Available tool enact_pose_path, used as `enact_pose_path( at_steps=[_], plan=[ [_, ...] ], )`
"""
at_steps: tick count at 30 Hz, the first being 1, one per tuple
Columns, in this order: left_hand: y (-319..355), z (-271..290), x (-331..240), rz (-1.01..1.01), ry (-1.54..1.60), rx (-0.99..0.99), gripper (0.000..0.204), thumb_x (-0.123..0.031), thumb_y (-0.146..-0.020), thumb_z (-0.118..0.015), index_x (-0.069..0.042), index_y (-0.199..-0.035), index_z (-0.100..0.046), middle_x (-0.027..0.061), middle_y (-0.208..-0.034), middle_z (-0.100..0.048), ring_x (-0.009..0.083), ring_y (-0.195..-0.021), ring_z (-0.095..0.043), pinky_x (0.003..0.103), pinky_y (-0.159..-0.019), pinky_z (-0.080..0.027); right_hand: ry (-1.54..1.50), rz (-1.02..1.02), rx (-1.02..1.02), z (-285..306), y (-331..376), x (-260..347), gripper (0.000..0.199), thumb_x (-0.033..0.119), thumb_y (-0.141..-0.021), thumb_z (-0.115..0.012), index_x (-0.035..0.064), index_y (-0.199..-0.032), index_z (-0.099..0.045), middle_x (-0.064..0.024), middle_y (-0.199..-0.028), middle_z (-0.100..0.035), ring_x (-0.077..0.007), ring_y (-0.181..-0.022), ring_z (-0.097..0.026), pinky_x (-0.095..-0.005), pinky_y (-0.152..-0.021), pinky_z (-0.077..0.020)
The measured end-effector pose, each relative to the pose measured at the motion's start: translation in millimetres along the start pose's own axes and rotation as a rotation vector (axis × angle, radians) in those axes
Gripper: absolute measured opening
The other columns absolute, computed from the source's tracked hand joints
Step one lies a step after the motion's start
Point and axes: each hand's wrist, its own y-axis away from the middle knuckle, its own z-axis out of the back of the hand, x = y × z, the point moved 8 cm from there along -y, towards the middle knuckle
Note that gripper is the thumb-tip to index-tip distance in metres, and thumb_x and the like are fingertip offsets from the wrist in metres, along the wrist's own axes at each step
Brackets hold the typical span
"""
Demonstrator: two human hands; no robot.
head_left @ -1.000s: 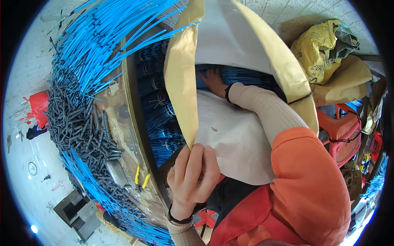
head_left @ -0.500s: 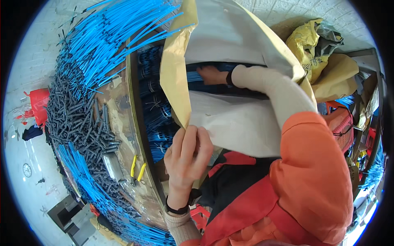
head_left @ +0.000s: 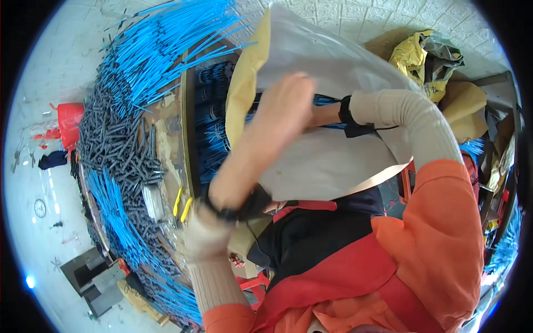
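Note:
A large tan paper sack (head_left: 244, 83) with a pale grey lining stands wide open in front of me. Smeared by motion, my left hand (head_left: 286, 102) is over the sack's mouth, and its fingers cannot be made out. My right hand (head_left: 323, 115) reaches into the mouth from the right; its fingers are hidden behind the left hand. Slim blue rods (head_left: 327, 100) show inside the sack near the right wrist. Left of the sack, tied bundles of blue rods (head_left: 215, 133) lie below the tabletop's edge. Whether either hand holds anything is hidden.
The worktable (head_left: 169, 119) on the left carries loose blue rods (head_left: 166, 47), a heap of grey ribbed plugs (head_left: 114, 136), a silvery block (head_left: 152, 202) and yellow-handled pliers (head_left: 182, 205). Crumpled yellow sacks (head_left: 412, 58) lie at the right by the white wall (head_left: 355, 25).
My left hand has left the sack's near left edge and moved up and right over its mouth. The sack's near side sits lower, and my right forearm has drawn back to the right.

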Motion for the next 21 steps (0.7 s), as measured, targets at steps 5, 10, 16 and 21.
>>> enact_pose_path(
  at_steps=[5,10,16,21],
  plan=[
    [13,-148,131,0.4,-0.29,1.011,0.063,-0.032,-0.061,-0.083,0.0,-0.112,-0.066,0.0191,-0.113,-0.067,0.0317,-0.103,-0.065,0.041,-0.087,-0.053,0.238,-0.257,0.373,-68,49,-86,0.051,0.016,-0.066,-0.074,0.0049,-0.112,-0.054,-0.0174,-0.097,-0.064,-0.0367,-0.092,-0.062,-0.0465,-0.079,-0.0499],
    [47,-174,174,0.339,-0.397,0.292,0.048,-0.025,-0.06,-0.08,-0.009,-0.106,-0.072,0.0132,-0.111,-0.07,0.0309,-0.106,-0.066,0.046,-0.087,-0.054,0.241,-0.325,0.367,-80,45,-86,0.054,0.016,-0.066,-0.073,0.0044,-0.115,-0.052,-0.0167,-0.096,-0.064,-0.0347,-0.091,-0.063,-0.0452,-0.078,-0.0502],
    [74,-204,169,0.594,-0.201,0.732,0.039,-0.022,-0.064,-0.075,-0.007,-0.1,-0.072,0.0148,-0.101,-0.071,0.0306,-0.096,-0.068,0.043,-0.082,-0.056,0.298,-0.275,0.422,-92,58,-101,0.052,0.018,-0.064,-0.073,0.0025,-0.111,-0.058,-0.018,-0.096,-0.066,-0.0344,-0.09,-0.064,-0.0441,-0.076,-0.0508],
    [88,-195,161,0.593,-0.256,0.57,0.027,-0.014,-0.07,-0.07,-0.007,-0.096,-0.073,0.016,-0.098,-0.071,0.0298,-0.094,-0.069,0.042,-0.08,-0.056,-0.338,-0.652,0.922,-120,56,-142,0.034,0.014,-0.068,-0.07,0.001,-0.1,-0.065,-0.0181,-0.097,-0.067,-0.0337,-0.093,-0.064,-0.0426,-0.078,-0.0506]
  ],
)
